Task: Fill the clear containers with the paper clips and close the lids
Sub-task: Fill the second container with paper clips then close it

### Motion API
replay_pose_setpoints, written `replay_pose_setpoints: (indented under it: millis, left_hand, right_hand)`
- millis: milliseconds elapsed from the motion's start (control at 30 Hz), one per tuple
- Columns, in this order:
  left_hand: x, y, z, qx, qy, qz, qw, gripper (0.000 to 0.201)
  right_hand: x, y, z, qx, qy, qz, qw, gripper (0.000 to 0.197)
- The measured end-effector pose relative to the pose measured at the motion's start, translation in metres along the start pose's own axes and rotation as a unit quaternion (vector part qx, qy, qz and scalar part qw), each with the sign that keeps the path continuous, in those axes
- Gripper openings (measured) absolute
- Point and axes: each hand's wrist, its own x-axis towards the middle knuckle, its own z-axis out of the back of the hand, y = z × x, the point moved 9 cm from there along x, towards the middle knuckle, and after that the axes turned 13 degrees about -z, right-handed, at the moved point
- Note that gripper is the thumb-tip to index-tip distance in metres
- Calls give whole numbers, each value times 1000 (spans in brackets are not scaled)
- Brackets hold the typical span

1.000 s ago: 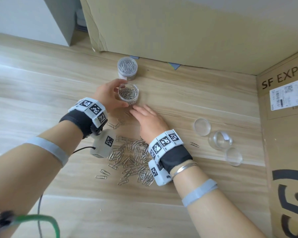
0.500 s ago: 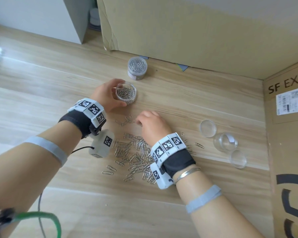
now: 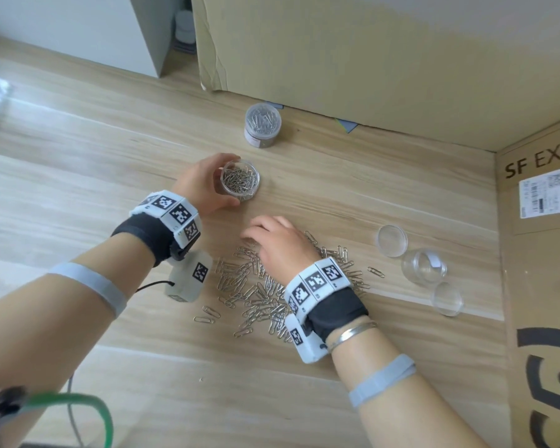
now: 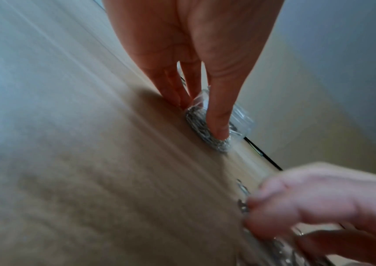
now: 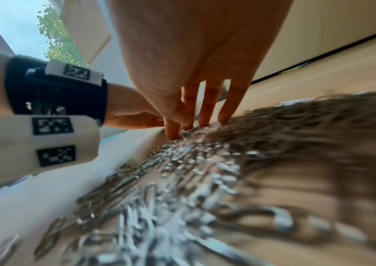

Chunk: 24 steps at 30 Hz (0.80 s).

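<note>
The left hand (image 3: 204,185) curls round the open jar (image 3: 240,181), which stands part-filled with paper clips on the wooden table, toward its far edge and nearer than the closed, full jar (image 3: 262,125) by the cardboard. The right hand (image 3: 280,245) has its fingers bent down onto the far side of the loose pile of clips (image 3: 256,292) in the table's middle; it looks to be gathering a pinch, but whether any clip is actually held cannot be told. The clips are tangled, so a pinch may drag a trailing chain that catches the jar's rim and spills. The light jar could tip if knocked by the returning hand. Toward the right edge lie an empty jar (image 3: 424,267) on its side and two lids (image 3: 392,240); it could roll.
</note>
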Motion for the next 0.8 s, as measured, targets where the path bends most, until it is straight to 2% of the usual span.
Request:
replay_pose_setpoints:
  millis: [167,267,300,400,467,567,800]
  left_hand:
    - [-3,-10,-16,31,46,-34,998,76]
    - [-8,-13,-25,83,66,-26,994,77]
    - [-9,-15,-27,94,70,-24,993,78]
    - [-10,-22,-32,122,80,-42,989,76]
    - [-9,-25,-36,144,90,-59,984,74]
    - [-8,-24,-41,142,103,-60,983,76]
    - [-7,-21,-40,104,103,-54,988,74]
  right_hand:
    - [-25,-41,3,14,24,-55,998,38]
    - [-34,-60,16,42,-22,-88,995,33]
    - [-35,-67,17,37,-29,-108,993,43]
    - [-40,-81,7,2,14,-185,983,91]
    - [-41,-81,1,-26,12,-194,981,98]
    - [-37,-77,2,-4,-21,-174,985,80]
    - [-28,-69,10,53,-46,-128,989,34]
